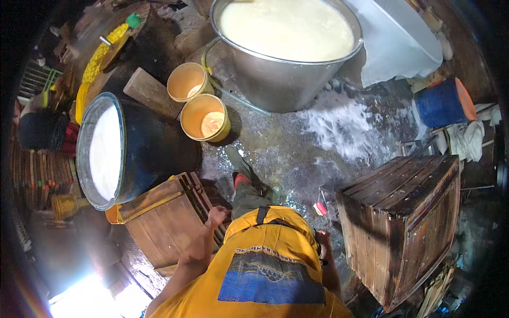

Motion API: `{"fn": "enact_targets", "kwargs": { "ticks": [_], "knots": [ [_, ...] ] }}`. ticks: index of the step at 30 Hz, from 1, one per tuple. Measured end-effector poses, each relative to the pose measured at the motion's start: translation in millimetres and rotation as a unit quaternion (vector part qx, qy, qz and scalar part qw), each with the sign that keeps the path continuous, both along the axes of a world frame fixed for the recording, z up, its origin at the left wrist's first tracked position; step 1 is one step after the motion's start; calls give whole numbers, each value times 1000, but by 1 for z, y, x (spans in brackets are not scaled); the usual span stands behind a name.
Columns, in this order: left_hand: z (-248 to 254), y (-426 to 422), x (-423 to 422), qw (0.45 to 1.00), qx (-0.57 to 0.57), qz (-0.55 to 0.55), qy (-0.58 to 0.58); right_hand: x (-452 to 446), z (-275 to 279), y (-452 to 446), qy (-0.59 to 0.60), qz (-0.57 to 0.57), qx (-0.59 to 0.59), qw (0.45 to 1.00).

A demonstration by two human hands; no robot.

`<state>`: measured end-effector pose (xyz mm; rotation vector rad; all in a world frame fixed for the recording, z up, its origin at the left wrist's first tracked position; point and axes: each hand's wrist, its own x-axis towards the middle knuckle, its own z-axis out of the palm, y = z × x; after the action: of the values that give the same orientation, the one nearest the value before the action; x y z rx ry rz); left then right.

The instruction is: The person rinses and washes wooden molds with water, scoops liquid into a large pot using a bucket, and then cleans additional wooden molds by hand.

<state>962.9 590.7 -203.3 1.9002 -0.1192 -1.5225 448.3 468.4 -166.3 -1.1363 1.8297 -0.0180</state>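
My left hand (217, 216) is low at my left side, its fingers curled, right by the slatted edge of a wooden crate (156, 228). Whether it grips that edge or only passes in front of it, I cannot tell. Close to my right hip is my right hand (324, 239), with something dark around the wrist. The yellow shirt (281, 233) hides part of it, and its fingers do not show clearly. A small red and white object (319, 208) lies just ahead of that hand, near a large wooden box (400, 222).
Ahead stands a big metal vat (286, 79) of pale liquid. A dark barrel (154, 143) with white contents is on the left. Two yellow buckets (226, 130) (180, 95) sit between them. White foam (344, 122) covers part of the wet floor; a blue drum (440, 106) stands right.
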Motion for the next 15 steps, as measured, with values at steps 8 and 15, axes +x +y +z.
{"fn": "enact_targets", "kwargs": {
  "ticks": [8,15],
  "knots": [
    [53,-56,4,996,-21,-35,-75,31,25,-29,-53,-36,-16,998],
    [37,-59,2,988,8,-90,-127,-16,-74,-12,-92,4,-85,992]
  ]
}}
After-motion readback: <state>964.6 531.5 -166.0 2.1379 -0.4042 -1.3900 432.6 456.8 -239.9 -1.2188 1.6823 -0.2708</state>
